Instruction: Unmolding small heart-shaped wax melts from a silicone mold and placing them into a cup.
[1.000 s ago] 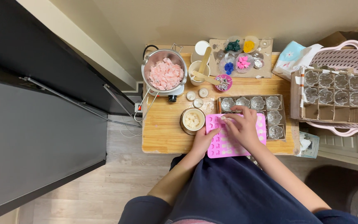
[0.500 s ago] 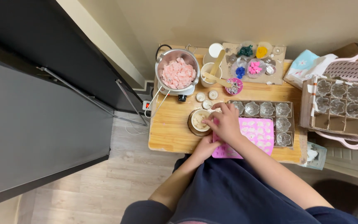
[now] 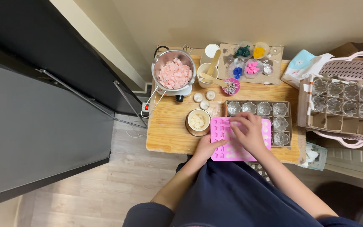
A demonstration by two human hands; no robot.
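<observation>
On the bench [image 3: 169, 134] I saw one pink mould [image 3: 232, 141] lying near the front edge, where my right hand [image 3: 248, 132] had come back from the cup [image 3: 198, 122] to press flat on it, grasping nothing. My left hand [image 3: 206, 147] pinched its left edge. I counted one pot [image 3: 174, 73], one basket [image 3: 358, 71] and seven glass cups in the near tray [image 3: 259, 110].

One pink mould [image 3: 223, 133], perhaps seven glass cups [image 3: 264, 108] in its tray.

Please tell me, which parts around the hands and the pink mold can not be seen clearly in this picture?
- Head view: the right hand covers the middle of the pink mold.
- The mold cavities are too small to tell filled or not.
- The left hand fingertips are hidden at the mold's edge.
- The small bowl contents are blurred.
</observation>
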